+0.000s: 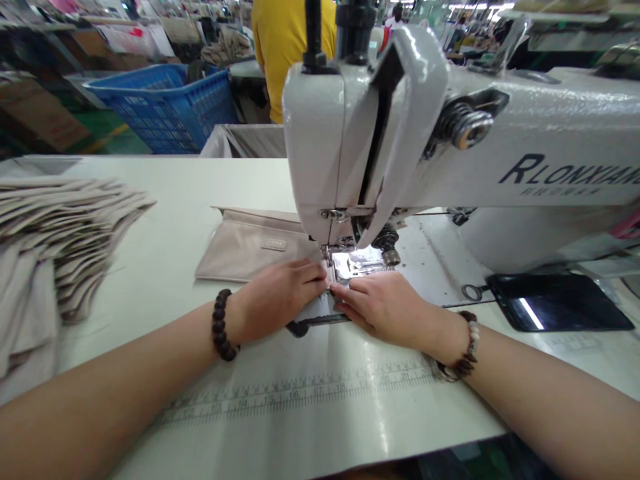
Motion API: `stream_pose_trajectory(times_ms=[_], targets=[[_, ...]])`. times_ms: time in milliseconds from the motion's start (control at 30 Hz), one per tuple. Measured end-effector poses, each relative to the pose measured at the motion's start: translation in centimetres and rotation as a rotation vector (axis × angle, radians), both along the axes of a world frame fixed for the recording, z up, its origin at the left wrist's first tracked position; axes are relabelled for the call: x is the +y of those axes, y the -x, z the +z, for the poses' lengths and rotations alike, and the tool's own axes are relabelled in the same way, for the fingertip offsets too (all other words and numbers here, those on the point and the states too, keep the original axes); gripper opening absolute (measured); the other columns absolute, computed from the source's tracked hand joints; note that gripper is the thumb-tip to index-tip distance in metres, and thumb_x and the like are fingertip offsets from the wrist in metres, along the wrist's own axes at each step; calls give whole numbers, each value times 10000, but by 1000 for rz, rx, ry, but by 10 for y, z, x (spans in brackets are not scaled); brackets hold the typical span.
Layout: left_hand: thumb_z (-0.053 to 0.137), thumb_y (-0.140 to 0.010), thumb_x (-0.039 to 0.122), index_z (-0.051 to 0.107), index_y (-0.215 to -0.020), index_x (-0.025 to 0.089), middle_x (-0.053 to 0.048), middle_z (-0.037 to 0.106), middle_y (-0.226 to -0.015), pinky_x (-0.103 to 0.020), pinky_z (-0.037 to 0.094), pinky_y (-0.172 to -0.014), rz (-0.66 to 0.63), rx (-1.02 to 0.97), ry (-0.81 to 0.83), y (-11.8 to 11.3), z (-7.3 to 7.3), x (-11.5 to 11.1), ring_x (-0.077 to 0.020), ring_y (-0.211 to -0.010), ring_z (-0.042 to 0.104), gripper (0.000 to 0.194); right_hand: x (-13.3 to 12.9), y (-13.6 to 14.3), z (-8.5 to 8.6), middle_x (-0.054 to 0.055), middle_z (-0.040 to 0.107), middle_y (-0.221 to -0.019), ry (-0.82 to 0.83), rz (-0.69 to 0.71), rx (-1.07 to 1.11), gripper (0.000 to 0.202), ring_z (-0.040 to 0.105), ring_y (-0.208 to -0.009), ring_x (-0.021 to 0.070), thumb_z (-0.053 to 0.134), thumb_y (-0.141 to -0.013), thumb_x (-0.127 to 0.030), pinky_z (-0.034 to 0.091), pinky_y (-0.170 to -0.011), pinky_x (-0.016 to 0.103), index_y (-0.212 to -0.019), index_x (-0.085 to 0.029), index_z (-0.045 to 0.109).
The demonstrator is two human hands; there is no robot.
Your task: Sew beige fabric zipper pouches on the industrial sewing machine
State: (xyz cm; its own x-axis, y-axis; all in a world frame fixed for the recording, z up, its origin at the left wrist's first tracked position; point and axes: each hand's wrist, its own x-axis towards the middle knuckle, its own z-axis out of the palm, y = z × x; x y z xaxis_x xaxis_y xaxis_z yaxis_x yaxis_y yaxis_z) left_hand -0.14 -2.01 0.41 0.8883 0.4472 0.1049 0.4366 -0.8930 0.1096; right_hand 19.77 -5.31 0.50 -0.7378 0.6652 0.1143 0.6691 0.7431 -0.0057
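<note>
A flat beige fabric pouch [240, 245] with a small label lies on the table, its right end under the sewing machine's head [320, 153]. My left hand [280, 293] is closed on the pouch's near right corner, thumb and fingers pressed together beside the presser foot [327, 257]. Fingertips of my right hand [385, 307] meet the same corner from the other side, curled and pinched at the fabric edge. The two hands nearly touch just in front of the needle area. What exactly lies between the right fingertips is mostly covered.
Stacked beige fabric pieces [75, 240] lie at the left. A phone [560, 302] and a ring-shaped metal handle [471, 292] are on the right. Ruler markings [300, 397] run along the table's front. Behind stand a blue basket [170, 107] and a person in yellow [280, 60].
</note>
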Motion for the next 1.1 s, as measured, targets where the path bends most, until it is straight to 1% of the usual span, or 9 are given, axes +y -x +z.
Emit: stream_pose_trajectory(times_ms=[133,267,367,467,700,867,967,1100], targets=[[427,-849,103,570,-1006,106,-88,574,-1038,-328,461,-865,27,-16,-12,-1,-3,5,-196,-969,528,212,3,1,-4,11,605,-671,-38,-22,7,297,443,-522,103,359,-901,-316,141,-488,276,-1051,-153,557],[425,-842,93,579,-1003,112,-81,595,-1022,-302,471,-853,73,-34,-51,-3,-5,8,-179,-936,553,223,3,1,-6,7,582,-637,-52,-18,8,293,428,-516,95,336,-908,-316,142,-493,281,-921,-153,578],[419,-829,73,569,-1031,103,-86,596,-1050,-294,461,-876,91,-26,-73,-3,-5,10,-176,-970,551,254,3,1,-5,5,572,-630,-42,-20,0,292,426,-514,93,328,-911,-307,132,-490,284,-859,-153,570],[394,-822,61,562,-1042,79,-102,597,-1060,-285,455,-886,73,-23,-102,-2,-6,12,-171,-986,550,277,3,1,-4,1,573,-637,-31,-25,-5,276,429,-512,96,332,-909,-306,120,-487,283,-851,-157,558],[325,-833,50,580,-1021,59,-130,616,-1029,-290,481,-845,76,-39,-165,-2,-5,13,-182,-951,573,317,3,1,-6,1,569,-639,-22,-22,0,284,438,-521,96,321,-913,-314,124,-490,287,-833,-157,544],[319,-825,32,584,-1020,61,-115,623,-1029,-269,467,-862,61,9,-209,-2,-5,15,-169,-977,562,330,4,1,-8,0,565,-632,-32,-20,6,285,451,-528,101,320,-912,-318,122,-495,289,-837,-160,544],[326,-826,39,577,-1039,53,-118,619,-1040,-270,461,-865,58,28,-198,-2,-6,15,-171,-979,560,329,4,0,-8,0,567,-635,-37,-21,13,284,452,-528,102,317,-911,-318,121,-496,284,-840,-159,541],[363,-832,59,571,-1066,87,-91,614,-1059,-253,443,-880,89,40,-159,-2,-6,17,-154,-989,549,314,4,1,-9,0,565,-629,-40,-16,26,282,444,-521,102,322,-911,-321,125,-496,279,-831,-158,538]])
